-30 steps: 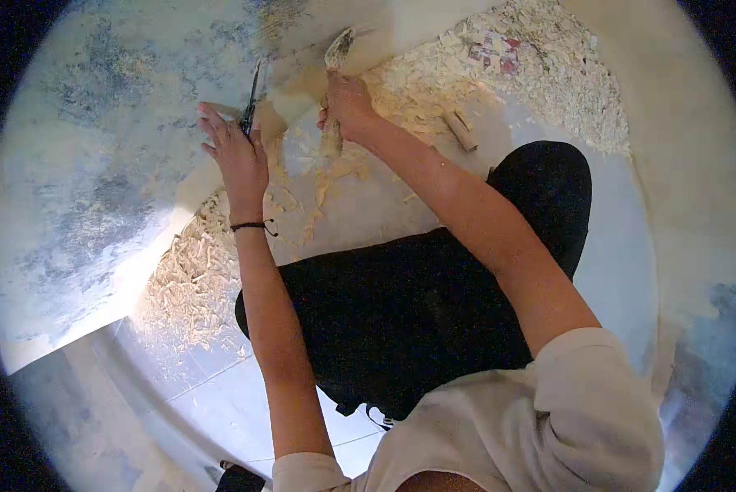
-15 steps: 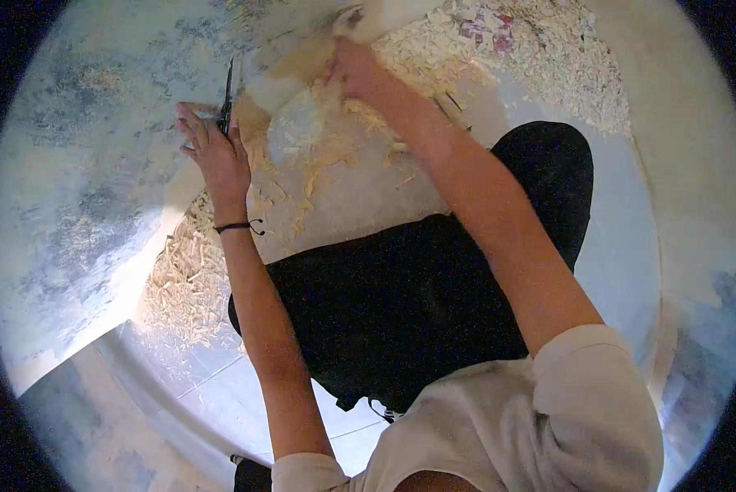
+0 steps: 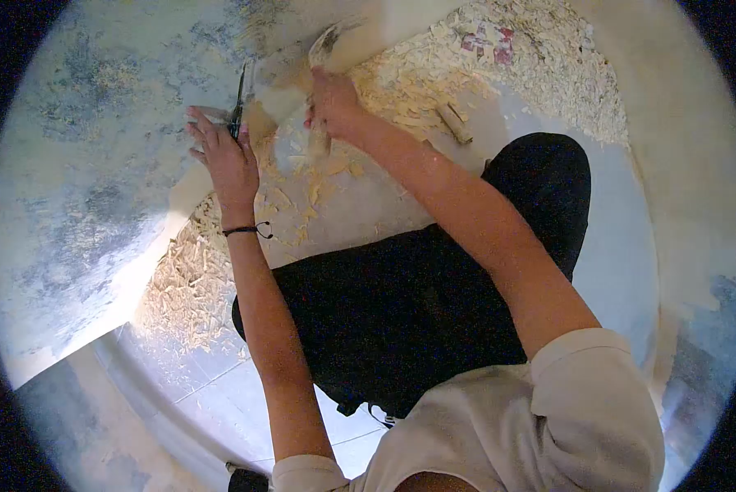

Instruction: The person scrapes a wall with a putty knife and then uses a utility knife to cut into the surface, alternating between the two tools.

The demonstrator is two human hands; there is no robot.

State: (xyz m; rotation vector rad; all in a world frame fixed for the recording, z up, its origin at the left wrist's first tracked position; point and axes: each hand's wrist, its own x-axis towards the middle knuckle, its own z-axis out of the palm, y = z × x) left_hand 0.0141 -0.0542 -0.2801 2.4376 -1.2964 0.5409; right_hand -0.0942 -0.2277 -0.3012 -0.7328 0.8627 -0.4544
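Note:
My left hand rests at the edge of a blue-mottled pale surface, its outer fingers spread. Between thumb and forefinger it holds a thin, dark metal chisel, pointing away from me. To the right, my right hand is closed round the wooden handle of a hammer. Its curved metal head shows above the fist, partly blurred, beyond the chisel and apart from it. Yellowish shavings lie scattered below both hands.
Pale chips are heaped at the upper right, with a red-marked scrap among them. A short wooden piece lies right of my right hand. More shavings pile at the left. My dark-clad legs are folded nearer me.
My right hand has come down and slightly left, and the hammer, smeared before, now shows more clearly. My left hand and the chisel sit slightly farther right in view.

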